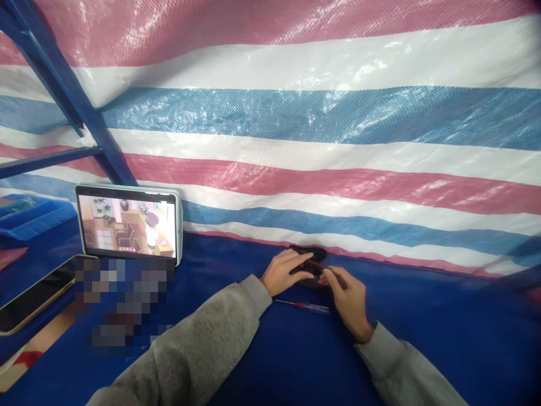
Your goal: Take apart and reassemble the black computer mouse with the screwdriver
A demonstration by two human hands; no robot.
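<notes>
Near the back edge of the blue surface, my left hand (284,272) grips a small black device (310,282), its thumb and fingers spread across it. What kind of device it is I cannot make out; reddish-brown bits show between the hands. My right hand (350,294) is closed in a pinch at the device's right side, and whatever its fingertips hold is too small to tell. A curved black piece (316,252) lies just behind, partly covered by the left fingers. In front of both hands rests a thin screwdriver (310,308) with a clear and red handle.
To the left, a phone or tablet (127,225) stands upright playing a cartoon. A second phone (38,293) lies flat beside a blurred-out patch. A blue tray (38,217) sits at far left. Striped sheeting (321,118) and a blue metal frame (63,84) rise behind.
</notes>
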